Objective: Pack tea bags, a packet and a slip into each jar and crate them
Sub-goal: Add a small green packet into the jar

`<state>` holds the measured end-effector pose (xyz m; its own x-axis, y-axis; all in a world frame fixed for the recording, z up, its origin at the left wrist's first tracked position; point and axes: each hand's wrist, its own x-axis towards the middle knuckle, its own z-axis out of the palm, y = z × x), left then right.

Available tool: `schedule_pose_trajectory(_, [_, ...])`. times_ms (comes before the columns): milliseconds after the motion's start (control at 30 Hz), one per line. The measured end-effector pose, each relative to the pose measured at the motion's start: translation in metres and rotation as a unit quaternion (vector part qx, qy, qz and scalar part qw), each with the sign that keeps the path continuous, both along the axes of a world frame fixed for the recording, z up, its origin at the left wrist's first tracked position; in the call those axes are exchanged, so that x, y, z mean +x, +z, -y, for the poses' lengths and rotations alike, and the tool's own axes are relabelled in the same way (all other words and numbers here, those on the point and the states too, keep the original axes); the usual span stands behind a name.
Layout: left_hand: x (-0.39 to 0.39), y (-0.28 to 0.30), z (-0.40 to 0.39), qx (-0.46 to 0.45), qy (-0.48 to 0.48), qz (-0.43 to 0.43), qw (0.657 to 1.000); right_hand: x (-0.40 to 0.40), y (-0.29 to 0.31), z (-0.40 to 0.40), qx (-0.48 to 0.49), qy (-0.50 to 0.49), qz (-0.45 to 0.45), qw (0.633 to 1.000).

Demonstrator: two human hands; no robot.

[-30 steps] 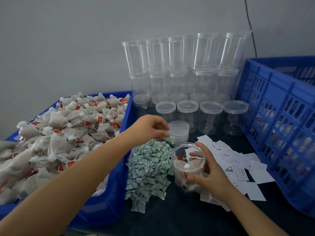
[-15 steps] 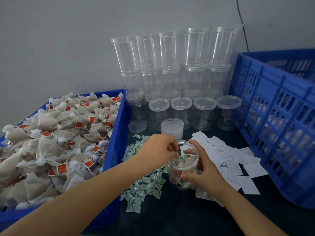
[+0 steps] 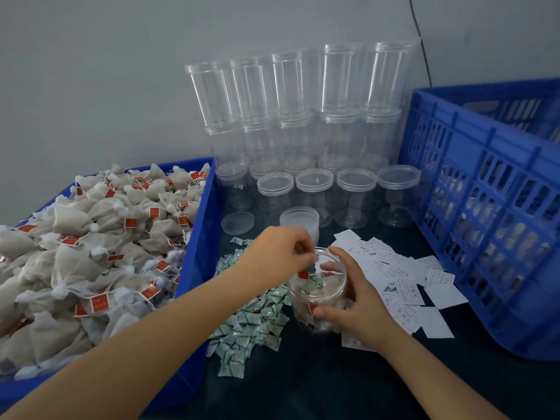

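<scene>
On the dark table (image 3: pixel 303 383), an open jar (image 3: pixel 318 294) is gripped by the right hand (image 3: pixel 357 301); the left hand (image 3: pixel 278 253) is held over its mouth, fingertips pinched, contents unclear.

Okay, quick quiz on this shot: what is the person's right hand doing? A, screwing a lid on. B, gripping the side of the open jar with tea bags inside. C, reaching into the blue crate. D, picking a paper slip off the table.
B: the right hand is curled around the side of the open jar, which has no lid and shows tea bags inside.
</scene>
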<state>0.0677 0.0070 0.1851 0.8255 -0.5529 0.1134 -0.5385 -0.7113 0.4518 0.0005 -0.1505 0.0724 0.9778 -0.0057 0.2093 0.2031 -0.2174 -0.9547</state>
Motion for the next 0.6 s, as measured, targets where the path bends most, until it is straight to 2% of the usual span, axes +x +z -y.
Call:
schedule_pose_trajectory(100, [0.016,0.005,0.005,-0.136,0.052,-0.061,0.988,-0.004,0.0,0.0,0.002,-0.016,0.023,1.0])
schedule_pose_trajectory(200, [0.035,0.004,0.012,-0.177,0.06,-0.124,0.975,-0.01,0.001,0.005,0.018,-0.026,0.038,0.999])
schedule_pose_trajectory(367, [0.048,-0.021,0.034,-0.176,0.064,-0.172,0.967,-0.02,0.014,0.029,0.011,-0.069,0.083,0.994])
schedule_pose_trajectory(500, [0.036,-0.052,0.064,-0.105,0.019,-0.162,0.981,-0.032,0.02,0.066,0.017,-0.137,0.104,0.985])
schedule_pose_trajectory(600, [0.022,-0.075,0.086,-0.033,-0.005,-0.122,0.992,-0.041,0.021,0.089,0.029,-0.198,0.101,0.975])
